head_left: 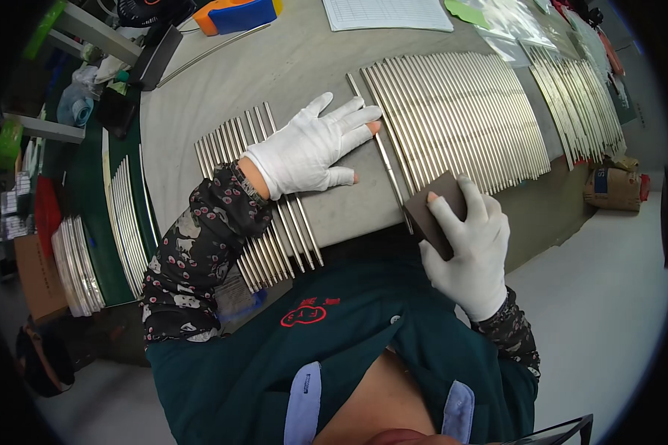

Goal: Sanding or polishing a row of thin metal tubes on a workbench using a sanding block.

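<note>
My left hand [315, 148] wears a white glove and lies flat on the grey table [289, 67], fingers spread, its fingertips pressing a single thin metal rod [379, 145] that lies apart from the others. My right hand [471, 245], also gloved, grips a dark brown sanding block [428, 211] at the near end of that rod. A small batch of metal rods [271, 237] lies under my left wrist. A wide row of shiny rods [460, 115] lies to the right of the single rod.
Another row of rods [579, 104] lies at the far right, with plastic sleeves [512, 22] behind it. A paper form [386, 13] and an orange-blue tool [237, 15] sit at the back. More rods [126, 222] lie on a green surface left. A brown sack [612, 185] stands on the floor.
</note>
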Demonstrator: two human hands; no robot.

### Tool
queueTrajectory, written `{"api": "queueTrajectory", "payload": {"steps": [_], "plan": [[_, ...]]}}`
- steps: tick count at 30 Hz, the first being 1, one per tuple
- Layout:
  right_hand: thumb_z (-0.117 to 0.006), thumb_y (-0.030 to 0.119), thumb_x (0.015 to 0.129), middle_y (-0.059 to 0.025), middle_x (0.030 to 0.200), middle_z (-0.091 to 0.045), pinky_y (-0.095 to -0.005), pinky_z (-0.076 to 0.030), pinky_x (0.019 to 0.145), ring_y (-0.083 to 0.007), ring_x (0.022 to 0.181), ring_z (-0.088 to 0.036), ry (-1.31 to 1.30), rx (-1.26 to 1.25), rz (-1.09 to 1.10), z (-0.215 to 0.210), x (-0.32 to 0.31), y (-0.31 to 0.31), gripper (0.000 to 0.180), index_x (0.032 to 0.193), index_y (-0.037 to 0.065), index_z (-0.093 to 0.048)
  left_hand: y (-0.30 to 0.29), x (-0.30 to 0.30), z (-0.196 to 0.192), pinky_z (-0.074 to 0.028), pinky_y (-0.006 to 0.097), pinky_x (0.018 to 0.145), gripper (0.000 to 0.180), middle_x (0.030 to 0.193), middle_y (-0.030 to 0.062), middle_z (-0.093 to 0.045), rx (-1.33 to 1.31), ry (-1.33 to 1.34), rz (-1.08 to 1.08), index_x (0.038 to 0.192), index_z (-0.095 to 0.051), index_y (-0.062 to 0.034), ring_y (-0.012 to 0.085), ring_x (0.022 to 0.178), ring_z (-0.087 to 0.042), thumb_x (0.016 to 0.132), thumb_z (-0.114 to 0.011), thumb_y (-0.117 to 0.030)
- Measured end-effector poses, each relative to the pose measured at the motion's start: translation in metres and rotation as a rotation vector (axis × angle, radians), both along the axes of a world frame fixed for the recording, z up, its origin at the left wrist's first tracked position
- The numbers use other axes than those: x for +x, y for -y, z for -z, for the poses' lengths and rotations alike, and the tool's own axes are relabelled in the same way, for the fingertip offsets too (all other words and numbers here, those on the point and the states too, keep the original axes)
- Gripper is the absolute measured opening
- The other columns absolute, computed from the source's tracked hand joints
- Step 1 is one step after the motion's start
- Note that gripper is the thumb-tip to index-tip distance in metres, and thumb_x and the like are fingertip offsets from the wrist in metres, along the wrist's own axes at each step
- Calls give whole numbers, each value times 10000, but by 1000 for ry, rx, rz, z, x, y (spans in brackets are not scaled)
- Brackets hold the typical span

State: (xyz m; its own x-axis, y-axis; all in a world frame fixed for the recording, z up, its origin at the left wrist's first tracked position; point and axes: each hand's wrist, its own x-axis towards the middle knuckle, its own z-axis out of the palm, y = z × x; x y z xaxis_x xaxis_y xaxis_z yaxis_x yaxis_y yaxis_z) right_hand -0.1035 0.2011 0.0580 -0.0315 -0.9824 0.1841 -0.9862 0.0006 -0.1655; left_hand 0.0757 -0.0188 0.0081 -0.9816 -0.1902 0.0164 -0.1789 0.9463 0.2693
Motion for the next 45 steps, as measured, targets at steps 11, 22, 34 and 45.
{"api": "queueTrajectory", "payload": {"steps": [11, 22, 34, 45], "plan": [[-778, 183, 583, -219, 1354, -451, -411, -398, 856, -332, 1098, -493, 45, -30, 102, 7, 0, -25, 633, 1195, 163, -614, -6, 0, 7, -170, 613, 1147, 821, 1566, 151, -269, -97, 12, 66, 1518, -258, -134, 384, 1435, -263, 871, -560, -540], [-752, 228, 640, -261, 1295, -489, -392, -454, 687, -318, 968, -562, -44, -22, 2, 14, 18, 10, 549, 1165, 134, -622, -8, 4, 5, -213, 607, 1136, 845, 1552, 164, -287, -58, -18, 77, 1519, -253, -130, 394, 1418, -291, 845, -627, -475], [-733, 245, 684, -289, 1238, -525, -379, -470, 665, -310, 904, -587, -84, -77, -18, 17, 19, 43, 498, 1154, 113, -633, -8, 6, 5, -220, 607, 1135, 838, 1535, 167, -313, -40, -38, 65, 1498, -295, -102, 394, 1414, -296, 826, -661, -443], [-772, 215, 589, -227, 1344, -455, -404, -418, 793, -320, 1075, -508, -12, -36, -24, 6, 3, -22, 591, 1158, 163, -621, -6, 5, -7, -238, 589, 1135, 813, 1543, 157, -301, -24, 0, 75, 1483, -320, -88, 376, 1429, -272, 827, -666, -420]]}}
